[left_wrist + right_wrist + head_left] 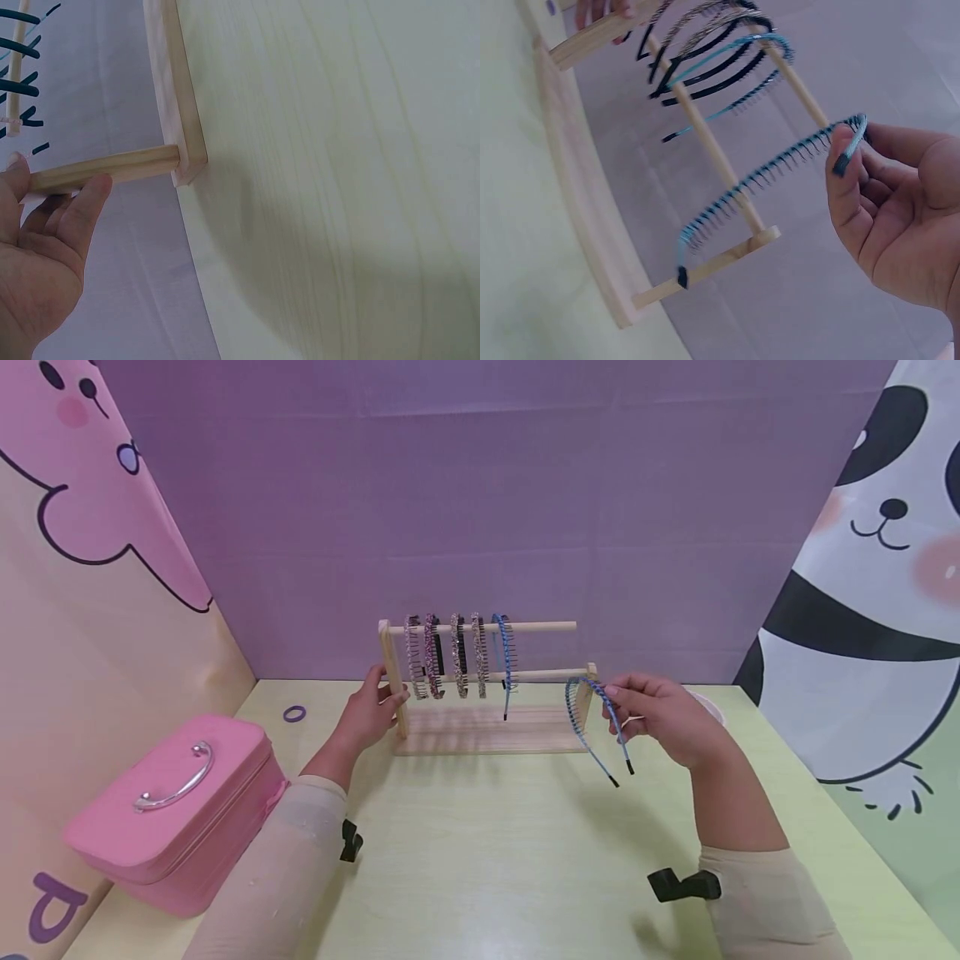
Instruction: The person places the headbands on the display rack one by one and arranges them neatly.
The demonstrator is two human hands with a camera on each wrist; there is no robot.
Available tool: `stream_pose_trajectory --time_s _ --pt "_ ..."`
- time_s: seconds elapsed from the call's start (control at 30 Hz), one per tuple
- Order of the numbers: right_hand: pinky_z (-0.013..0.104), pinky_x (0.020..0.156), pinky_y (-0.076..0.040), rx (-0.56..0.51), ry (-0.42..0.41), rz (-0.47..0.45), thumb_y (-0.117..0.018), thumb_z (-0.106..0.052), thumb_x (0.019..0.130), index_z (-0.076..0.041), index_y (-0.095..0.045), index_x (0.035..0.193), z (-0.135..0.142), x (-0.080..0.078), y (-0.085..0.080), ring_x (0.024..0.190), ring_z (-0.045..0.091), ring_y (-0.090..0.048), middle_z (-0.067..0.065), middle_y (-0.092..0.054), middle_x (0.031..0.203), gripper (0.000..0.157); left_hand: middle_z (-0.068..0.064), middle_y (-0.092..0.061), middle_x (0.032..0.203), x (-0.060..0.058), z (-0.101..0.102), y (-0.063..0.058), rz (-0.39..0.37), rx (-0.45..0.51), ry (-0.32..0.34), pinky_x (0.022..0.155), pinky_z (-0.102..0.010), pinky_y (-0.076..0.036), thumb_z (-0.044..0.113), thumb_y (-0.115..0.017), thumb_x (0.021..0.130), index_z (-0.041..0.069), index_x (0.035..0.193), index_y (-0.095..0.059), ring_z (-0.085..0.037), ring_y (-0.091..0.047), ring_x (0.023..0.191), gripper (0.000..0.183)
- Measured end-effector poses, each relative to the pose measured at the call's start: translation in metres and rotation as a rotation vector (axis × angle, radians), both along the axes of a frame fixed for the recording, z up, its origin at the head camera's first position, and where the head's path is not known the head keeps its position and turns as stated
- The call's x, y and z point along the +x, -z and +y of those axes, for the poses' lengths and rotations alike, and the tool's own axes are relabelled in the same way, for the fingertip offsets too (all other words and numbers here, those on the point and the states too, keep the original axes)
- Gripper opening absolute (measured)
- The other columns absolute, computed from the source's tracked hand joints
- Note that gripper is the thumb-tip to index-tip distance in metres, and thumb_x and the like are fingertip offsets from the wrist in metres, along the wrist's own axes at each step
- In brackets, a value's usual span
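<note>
A wooden rack [487, 742] with two horizontal rods stands at the back of the table. My left hand [369, 710] grips its left upright [135, 163] between thumb and fingers. Several headbands hang over the rods toward the left: glittery ones [459, 656] and, rightmost, a blue one [507, 660]. Beside the rack's right end, my right hand [663, 714] pinches a second blue headband [617, 727] by one side, thumb against fingers. In the right wrist view this toothed headband [772, 169] arches before the rods, its black tips pointing down in the head view.
A pink case [180, 810] with a silver handle stands on the left of the table. Behind it lies a small purple ring [294, 714]. A pale round item [708, 706] is partly hidden behind my right hand. A purple cloth wall [487, 527] rises behind the rack.
</note>
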State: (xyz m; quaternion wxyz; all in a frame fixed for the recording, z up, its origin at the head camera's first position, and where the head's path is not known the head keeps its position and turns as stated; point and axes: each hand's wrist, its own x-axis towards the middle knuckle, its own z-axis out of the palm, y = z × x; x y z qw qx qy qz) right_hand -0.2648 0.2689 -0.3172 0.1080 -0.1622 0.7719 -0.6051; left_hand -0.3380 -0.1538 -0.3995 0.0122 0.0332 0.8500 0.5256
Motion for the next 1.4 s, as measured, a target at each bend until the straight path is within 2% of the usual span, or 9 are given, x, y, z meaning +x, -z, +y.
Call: stream_pose_trajectory --time_s 0.2,0.4,0.47,0.7,0.93,1.07,1.23,1.4 --pt "0.024 0.071 -0.058 -0.182 0.099 0.088 -0.057 -0.016 0.100 -0.006 -0.059 0.112 0.004 0.002 -0.013 0.083 0.014 -0.065 0.000 -0.064 0.092 0.016 -0.015 -0.044 0.151 -0.001 0.001 0.000 0.003 0.009 -0.001 0.096 -0.050 -0.053 0.026 -0.052 0.103 0.026 0.150 -0.025 -0.034 -0.048 0.135 0.054" --pt "0.025 0.075 -0.060 -0.392 0.114 0.175 -0.057 -0.004 0.098 -0.002 -0.057 0.107 0.002 0.002 -0.020 0.084 0.014 -0.066 0.004 -0.065 0.093 0.009 -0.015 -0.042 0.153 0.000 0.001 0.000 0.004 0.004 0.007 0.096 -0.050 -0.053 0.027 -0.052 0.103 0.024 0.151 -0.024 -0.034 -0.047 0.136 0.055" --pt "0.024 0.076 -0.060 -0.412 0.139 0.219 -0.057 -0.004 0.098 -0.002 -0.056 0.107 -0.001 0.002 -0.021 0.084 0.015 -0.067 0.005 -0.064 0.095 0.010 -0.015 -0.042 0.153 -0.001 0.001 0.000 0.003 0.005 0.012 0.096 -0.050 -0.054 0.027 -0.051 0.103 0.024 0.151 -0.024 -0.033 -0.047 0.136 0.055" --pt "0.023 0.085 -0.059 -0.415 0.260 0.347 -0.061 -0.007 0.095 0.000 -0.057 0.114 -0.024 -0.001 -0.026 0.094 0.017 -0.067 0.006 -0.064 0.108 0.021 -0.015 -0.044 0.151 0.000 0.000 -0.002 -0.003 0.004 0.002 0.096 -0.049 -0.054 0.028 -0.052 0.103 0.026 0.150 -0.025 -0.033 -0.048 0.135 0.055" --pt "0.025 0.086 -0.058 -0.433 0.209 0.363 -0.062 -0.003 0.095 -0.003 -0.059 0.105 -0.051 -0.010 -0.021 0.092 0.015 -0.064 0.007 -0.059 0.102 0.011 -0.015 -0.043 0.152 0.000 -0.001 -0.001 -0.009 0.018 -0.001 0.096 -0.050 -0.053 0.028 -0.052 0.103 0.027 0.150 -0.025 -0.034 -0.047 0.136 0.054" --pt "0.023 0.085 -0.058 -0.371 0.190 0.346 -0.061 -0.004 0.096 -0.003 -0.058 0.105 -0.062 -0.017 -0.012 0.090 0.014 -0.065 0.007 -0.058 0.100 0.009 -0.015 -0.044 0.152 -0.001 0.000 0.000 -0.002 0.028 0.001 0.097 -0.050 -0.053 0.028 -0.053 0.102 0.028 0.149 -0.026 -0.033 -0.046 0.136 0.054" --pt "0.021 0.086 -0.058 -0.224 0.195 0.293 -0.060 -0.007 0.097 -0.002 -0.058 0.108 -0.071 -0.025 0.005 0.089 0.012 -0.065 0.006 -0.057 0.099 0.012 -0.015 -0.045 0.150 0.000 0.001 0.000 -0.001 0.026 0.004 0.097 -0.050 -0.053 0.029 -0.053 0.102 0.027 0.150 -0.026 -0.033 -0.048 0.135 0.055" --pt "0.031 0.087 -0.059 -0.126 0.179 0.247 -0.060 -0.007 0.098 0.004 -0.057 0.113 -0.075 -0.029 0.020 0.089 0.014 -0.065 0.007 -0.058 0.098 0.019 -0.016 -0.047 0.149 0.001 0.004 0.000 0.004 0.023 0.007 0.095 -0.049 -0.054 0.027 -0.053 0.102 0.025 0.149 -0.026 -0.033 -0.049 0.134 0.054"
